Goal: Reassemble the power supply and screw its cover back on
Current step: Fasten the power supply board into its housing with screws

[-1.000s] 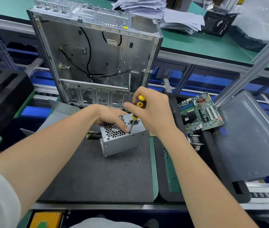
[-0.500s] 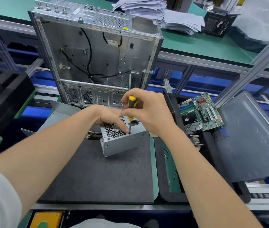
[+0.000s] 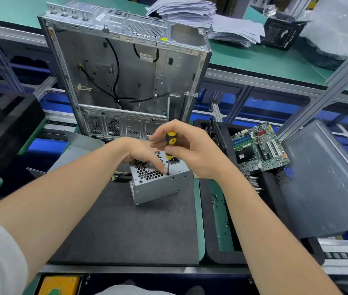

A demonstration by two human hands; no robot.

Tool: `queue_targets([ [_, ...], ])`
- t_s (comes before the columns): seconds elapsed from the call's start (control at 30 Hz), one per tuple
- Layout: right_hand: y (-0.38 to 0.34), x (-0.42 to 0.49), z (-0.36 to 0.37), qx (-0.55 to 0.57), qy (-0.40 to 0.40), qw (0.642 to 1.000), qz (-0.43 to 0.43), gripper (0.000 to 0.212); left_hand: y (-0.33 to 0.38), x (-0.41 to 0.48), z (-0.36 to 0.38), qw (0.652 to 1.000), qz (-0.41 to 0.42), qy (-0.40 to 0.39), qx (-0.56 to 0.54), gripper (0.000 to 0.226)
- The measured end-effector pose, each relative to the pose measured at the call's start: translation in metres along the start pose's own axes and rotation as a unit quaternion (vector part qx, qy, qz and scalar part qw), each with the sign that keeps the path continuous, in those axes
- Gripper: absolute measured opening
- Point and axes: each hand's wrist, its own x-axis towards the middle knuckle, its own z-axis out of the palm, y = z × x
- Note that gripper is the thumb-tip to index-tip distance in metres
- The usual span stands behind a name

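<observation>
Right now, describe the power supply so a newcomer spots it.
Find the tall open computer case at the back. In front of it, on the dark mat, sits the power supply. It's the only small silver box with a honeycomb vent, a screwdriver touching its top.

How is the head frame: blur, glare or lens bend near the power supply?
Head view: even light, only a soft shadow under the power supply; slight motion smear on the right hand gripping the screwdriver, the rest sharp; wide-angle bend toward the edges of the head view, mild sheen on the grey side panel.
</observation>
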Motion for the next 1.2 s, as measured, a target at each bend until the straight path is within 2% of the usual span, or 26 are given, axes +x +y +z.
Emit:
queue_targets([
  [0.1, 0.001, 0.002, 0.004, -0.032, 0.062, 0.997, 0.008, 0.033, -0.001, 0.002, 0.0, 1.0, -0.009, -0.004, -0.012, 0.077],
  [0.3, 0.001, 0.003, 0.015, -0.1, 0.24, 0.964, 0.054, 0.035, -0.001, 0.004, -0.002, 0.999, -0.02, -0.022, -0.017, 0.079],
  [0.4, -0.001, 0.005, 0.021, -0.124, 0.26, 0.955, 0.069, 0.04, 0.0, 0.003, -0.002, 1.0, -0.025, -0.01, -0.004, 0.108],
  [0.5, -0.002, 0.005, 0.016, -0.16, 0.172, 0.972, 0.025, 0.029, 0.001, 0.001, -0.001, 1.0, -0.027, -0.007, -0.001, 0.115],
  [0.6, -0.001, 0.002, 0.001, -0.125, 0.01, 0.991, -0.04, 0.037, 0.002, -0.001, 0.0, 1.0, -0.025, -0.013, 0.005, 0.086],
  [0.67, -0.002, 0.001, -0.008, -0.062, -0.066, 0.995, -0.046, 0.041, 0.002, -0.001, 0.0, 1.0, -0.019, -0.008, -0.001, 0.07],
  [0.77, -0.002, 0.003, -0.015, -0.013, -0.096, 0.995, -0.023, 0.038, -0.001, -0.001, 0.001, 0.999, -0.035, 0.019, -0.008, 0.083],
  [0.87, 0.0, 0.003, -0.011, -0.031, -0.028, 0.999, 0.002, 0.033, -0.001, 0.0, 0.001, 0.999, -0.018, 0.002, -0.028, 0.065],
  [1.03, 0.0, 0.006, -0.001, -0.066, 0.059, 0.996, 0.034, 0.025, 0.002, 0.002, -0.001, 0.999, -0.019, -0.015, -0.023, 0.063],
  [1.1, 0.001, 0.007, 0.005, -0.09, 0.127, 0.987, 0.047, 0.022, 0.001, 0.004, -0.002, 0.999, -0.029, -0.019, -0.019, 0.064],
  [1.2, 0.0, 0.004, 0.021, -0.124, 0.258, 0.954, 0.087, 0.021, 0.001, 0.003, -0.001, 0.999, -0.033, -0.03, -0.029, 0.061],
])
